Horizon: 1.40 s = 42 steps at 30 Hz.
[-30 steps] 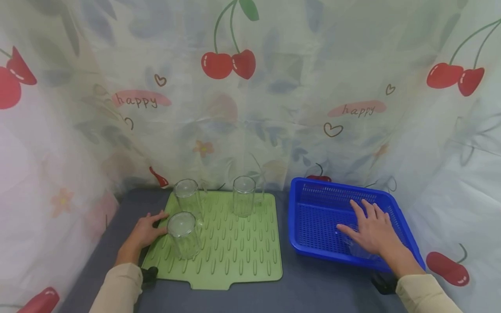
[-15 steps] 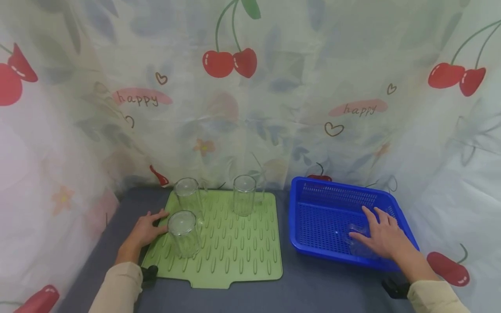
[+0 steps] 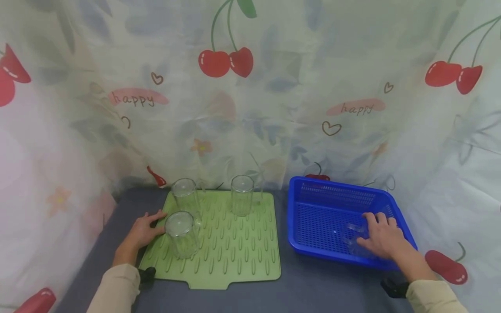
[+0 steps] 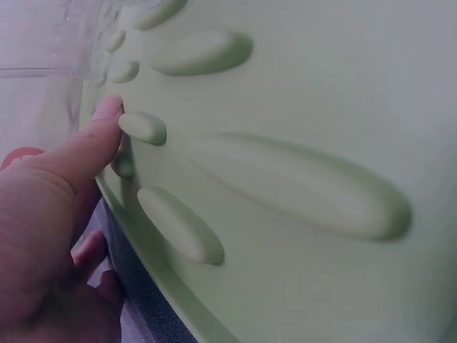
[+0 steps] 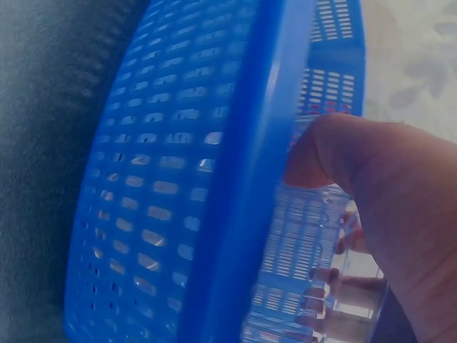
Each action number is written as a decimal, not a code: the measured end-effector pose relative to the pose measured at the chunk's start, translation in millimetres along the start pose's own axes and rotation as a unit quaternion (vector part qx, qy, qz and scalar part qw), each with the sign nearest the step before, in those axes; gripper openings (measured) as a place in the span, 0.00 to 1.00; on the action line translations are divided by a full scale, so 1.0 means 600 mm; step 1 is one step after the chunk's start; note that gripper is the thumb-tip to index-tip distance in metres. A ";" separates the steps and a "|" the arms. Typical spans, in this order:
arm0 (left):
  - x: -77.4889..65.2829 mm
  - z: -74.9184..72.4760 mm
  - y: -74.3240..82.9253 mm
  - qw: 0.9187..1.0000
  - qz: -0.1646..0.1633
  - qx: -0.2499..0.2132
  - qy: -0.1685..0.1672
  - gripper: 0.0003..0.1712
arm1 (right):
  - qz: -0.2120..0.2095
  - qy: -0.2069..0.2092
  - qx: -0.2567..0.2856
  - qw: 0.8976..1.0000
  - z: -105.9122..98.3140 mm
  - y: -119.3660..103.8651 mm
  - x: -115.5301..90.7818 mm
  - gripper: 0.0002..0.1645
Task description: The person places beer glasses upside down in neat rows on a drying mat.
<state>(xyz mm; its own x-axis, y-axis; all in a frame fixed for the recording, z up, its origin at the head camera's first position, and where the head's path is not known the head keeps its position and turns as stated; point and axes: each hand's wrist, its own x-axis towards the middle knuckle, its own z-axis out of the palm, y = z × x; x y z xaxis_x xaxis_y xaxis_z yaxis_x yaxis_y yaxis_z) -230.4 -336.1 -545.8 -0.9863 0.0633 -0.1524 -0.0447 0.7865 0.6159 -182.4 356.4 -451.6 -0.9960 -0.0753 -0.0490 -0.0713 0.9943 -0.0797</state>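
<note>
In the head view my left hand (image 3: pixel 141 231) rests at the left edge of a green ribbed drying mat (image 3: pixel 231 256). Its thumb lies on the mat surface, as the left wrist view shows. Nearest to it an upside-down glass mug (image 3: pixel 183 237) stands on the mat, with another glass mug (image 3: pixel 185 195) behind. A third glass mug (image 3: pixel 242 198) stands at the mat's back right. My right hand (image 3: pixel 385 239) reaches into the blue basket (image 3: pixel 293 217) and grips a clear glass mug (image 5: pixel 293 243) lying there. Through its glass, fingers show opposite the thumb.
The mat and basket stand side by side on a dark grey table (image 3: pixel 297 287). Behind and at both sides hangs a cherry-printed curtain (image 3: pixel 274 130). The basket's raised rim (image 5: pixel 250 143) runs close beside my right thumb.
My right hand has moved right and lower into the basket, and its fingers have curled round the glass mug. My left hand stays at the mat's edge.
</note>
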 end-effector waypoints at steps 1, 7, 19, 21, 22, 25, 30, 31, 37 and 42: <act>-0.001 0.000 -0.001 1.000 0.000 0.001 0.001 0.41 | -0.005 0.002 0.007 1.000 -0.001 0.000 0.000 0.44; -0.003 -0.002 -0.005 1.000 -0.004 0.004 0.004 0.40 | -0.035 0.016 0.060 0.997 -0.011 0.003 -0.001 0.34; -0.005 -0.004 -0.006 1.000 -0.010 0.001 -0.001 0.43 | -0.047 0.086 0.127 0.987 -0.044 -0.015 0.011 0.37; -0.005 -0.004 -0.005 1.000 -0.009 0.000 -0.001 0.44 | -0.057 0.107 0.140 0.983 -0.050 -0.020 0.012 0.37; -0.005 -0.004 -0.004 1.000 -0.008 0.001 0.000 0.43 | -0.063 0.118 0.147 0.980 -0.052 -0.023 0.013 0.38; -0.006 -0.004 -0.002 1.000 -0.006 0.001 0.000 0.42 | -0.074 0.140 0.171 0.973 -0.056 -0.032 0.015 0.38; -0.008 -0.003 -0.002 1.000 -0.009 -0.002 0.000 0.44 | -0.067 0.156 0.213 0.962 -0.062 -0.049 0.013 0.39; -0.008 -0.003 -0.002 1.000 -0.009 -0.002 0.000 0.45 | -0.063 0.157 0.223 0.960 -0.064 -0.053 0.012 0.39; -0.005 0.002 -0.005 1.000 -0.006 0.004 0.006 0.43 | -0.042 0.136 0.296 0.945 -0.077 -0.073 0.009 0.42; -0.003 0.005 -0.002 1.000 0.003 0.000 0.012 0.42 | -0.032 0.121 0.333 0.935 -0.085 -0.087 0.009 0.42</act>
<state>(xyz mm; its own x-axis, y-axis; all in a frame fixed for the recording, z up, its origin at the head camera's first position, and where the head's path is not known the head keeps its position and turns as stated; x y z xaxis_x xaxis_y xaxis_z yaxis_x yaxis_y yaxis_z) -227.8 -335.4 -548.8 -0.9900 0.0529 -0.1307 -0.0395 0.7861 0.6169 -186.7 308.0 -396.9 -0.9800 -0.0332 0.1961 -0.1605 0.7140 -0.6815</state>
